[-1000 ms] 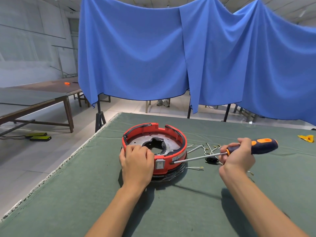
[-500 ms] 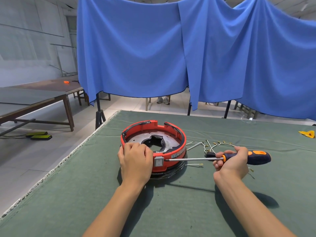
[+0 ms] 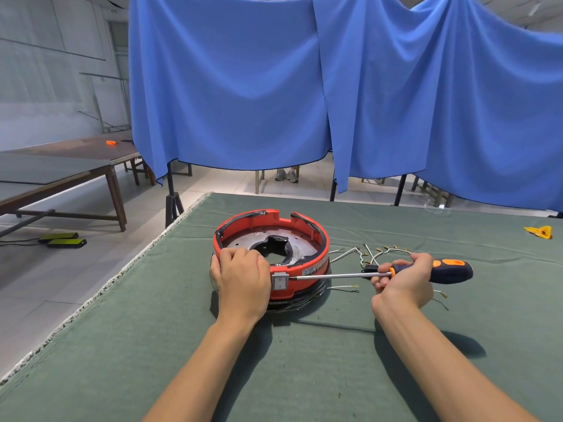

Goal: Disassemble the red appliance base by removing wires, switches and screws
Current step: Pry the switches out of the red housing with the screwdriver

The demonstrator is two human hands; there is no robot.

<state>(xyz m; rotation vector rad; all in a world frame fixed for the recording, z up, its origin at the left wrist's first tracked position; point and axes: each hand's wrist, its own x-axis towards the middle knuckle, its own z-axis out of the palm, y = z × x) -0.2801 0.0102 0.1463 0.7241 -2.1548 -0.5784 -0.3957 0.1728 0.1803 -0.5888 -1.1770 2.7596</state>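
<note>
Screwdriver [image 3: 396, 273] tip at switch [image 3: 279, 282] edge | L hand [image 3: 243, 277] grips base [image 3: 304, 239] rim

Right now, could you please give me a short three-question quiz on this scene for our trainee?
1. True or false: the left hand grips the screwdriver.
2. Where does the screwdriver tip touch the red base? A) the top rim B) beside the white switch C) the centre hole
3. Fill in: the loose wires lie on the green cloth to the ____ of the base.

Key:
1. False: the right hand grips it, and the left hand holds the base.
2. B
3. right
</note>
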